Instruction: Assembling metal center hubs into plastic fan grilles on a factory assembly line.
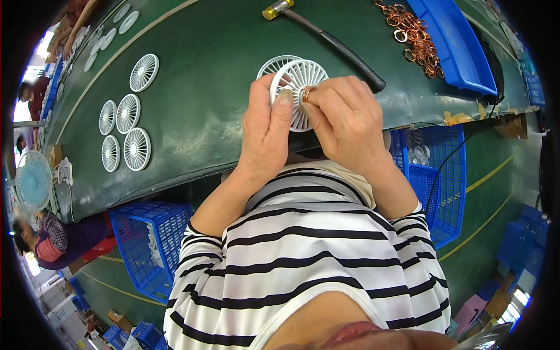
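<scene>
My left hand grips the rim of a white round fan grille, which is tilted up in front of me. Between the fingertips of my right hand is a copper-coloured ring, held at the hub of that grille. I cannot tell whether the ring is seated there or only touching. Behind the held grille, partly hidden by it, is a second white grille. Several more grilles lie flat on the green table to the left.
A hammer with a yellow head lies beyond my hands. Loose copper rings are heaped at the right beside a blue tray. Blue baskets stand below the green table. Other people work at the far left.
</scene>
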A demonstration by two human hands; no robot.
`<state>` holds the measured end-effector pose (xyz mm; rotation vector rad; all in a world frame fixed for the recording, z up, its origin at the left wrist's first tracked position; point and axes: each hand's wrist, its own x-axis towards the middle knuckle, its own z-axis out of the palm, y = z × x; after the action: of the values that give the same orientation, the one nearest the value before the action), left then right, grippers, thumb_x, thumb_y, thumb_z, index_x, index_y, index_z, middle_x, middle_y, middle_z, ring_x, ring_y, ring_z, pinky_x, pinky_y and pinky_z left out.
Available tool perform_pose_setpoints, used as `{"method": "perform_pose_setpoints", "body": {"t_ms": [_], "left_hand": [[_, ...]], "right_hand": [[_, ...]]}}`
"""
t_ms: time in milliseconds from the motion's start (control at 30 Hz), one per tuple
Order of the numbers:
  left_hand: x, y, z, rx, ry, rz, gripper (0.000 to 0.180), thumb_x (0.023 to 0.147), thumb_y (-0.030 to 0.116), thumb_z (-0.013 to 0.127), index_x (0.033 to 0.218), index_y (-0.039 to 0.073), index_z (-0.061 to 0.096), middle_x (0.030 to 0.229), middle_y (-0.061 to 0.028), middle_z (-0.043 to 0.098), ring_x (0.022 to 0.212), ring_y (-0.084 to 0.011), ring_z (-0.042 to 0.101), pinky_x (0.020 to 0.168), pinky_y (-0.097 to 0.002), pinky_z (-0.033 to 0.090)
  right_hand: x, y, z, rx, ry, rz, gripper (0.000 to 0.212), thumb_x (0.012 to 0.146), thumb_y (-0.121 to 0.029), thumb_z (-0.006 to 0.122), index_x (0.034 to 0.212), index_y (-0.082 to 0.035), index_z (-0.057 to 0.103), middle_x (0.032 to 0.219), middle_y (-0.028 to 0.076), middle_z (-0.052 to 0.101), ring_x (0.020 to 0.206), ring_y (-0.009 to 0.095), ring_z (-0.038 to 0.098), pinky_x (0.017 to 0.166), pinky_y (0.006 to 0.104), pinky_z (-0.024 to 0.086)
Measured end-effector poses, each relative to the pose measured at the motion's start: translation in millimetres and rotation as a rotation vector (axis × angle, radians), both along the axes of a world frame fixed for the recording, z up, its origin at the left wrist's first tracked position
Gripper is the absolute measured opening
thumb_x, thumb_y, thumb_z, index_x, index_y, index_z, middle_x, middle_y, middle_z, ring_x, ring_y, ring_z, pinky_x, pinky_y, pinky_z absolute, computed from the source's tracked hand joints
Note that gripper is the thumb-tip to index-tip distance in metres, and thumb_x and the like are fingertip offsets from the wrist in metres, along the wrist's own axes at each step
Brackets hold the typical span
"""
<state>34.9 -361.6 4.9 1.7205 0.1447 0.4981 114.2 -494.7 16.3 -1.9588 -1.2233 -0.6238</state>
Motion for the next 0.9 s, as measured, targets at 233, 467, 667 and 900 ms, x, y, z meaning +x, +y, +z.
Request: {"method": "perform_pose_setpoints", "body": {"t_ms": [233, 467, 667, 900], "left_hand": [[0.5, -4.0, 4.5, -0.161, 0.091, -0.041, 0.029, 0.101, 0.020, 0.041, 0.121, 0.000, 0.046, 0.103, -0.0075, 0.058, 0.094, -0.0125, 0.052, 0.082, -0.0267, 0.044], [-2.4, -10.1, -6.9, 0.106, -0.057, 0.004, 0.032, 0.101, 0.020, 0.041, 0.124, -0.001, 0.041, 0.097, -0.0168, 0.062, 0.083, -0.0238, 0.061, 0.074, -0.0349, 0.049], [-5.7, -3.5, -5.3, -0.067, -0.034, -0.066, 0.035, 0.099, 0.015, 0.043, 0.130, -0.001, 0.040, 0.119, -0.0119, 0.053, 0.104, -0.0166, 0.052, 0.091, -0.0299, 0.043], [-18.4, -2.4, 19.1, -0.527, 0.158, -0.291, 0.052, 0.096, 0.017, 0.054, 0.142, 0.003, 0.034, 0.106, -0.0068, 0.060, 0.091, -0.0090, 0.058, 0.079, -0.0225, 0.048]], "right_hand": [[0.9, -2.7, -0.6, 0.069, -0.030, 0.011, 0.012, 0.075, -0.009, 0.069, 0.081, -0.006, 0.060, 0.081, 0.005, 0.057, 0.071, 0.024, 0.055, 0.065, 0.0356, 0.042], [-2.2, -7.2, 1.9, -0.093, 0.070, 0.000, 0.010, 0.077, -0.010, 0.066, 0.082, -0.006, 0.058, 0.080, 0.007, 0.054, 0.074, 0.026, 0.054, 0.066, 0.0372, 0.042], [-15.0, -2.9, -5.9, 0.099, 0.113, -0.106, 0.025, 0.072, -0.012, 0.073, 0.093, -0.007, 0.060, 0.095, 0.006, 0.059, 0.091, 0.027, 0.057, 0.081, 0.0395, 0.041], [-13.5, -27.5, 15.1, -0.061, 0.006, -0.021, 0.029, 0.073, -0.026, 0.074, 0.097, -0.011, 0.073, 0.119, -0.002, 0.066, 0.119, 0.028, 0.053, 0.098, 0.0441, 0.036]]}}
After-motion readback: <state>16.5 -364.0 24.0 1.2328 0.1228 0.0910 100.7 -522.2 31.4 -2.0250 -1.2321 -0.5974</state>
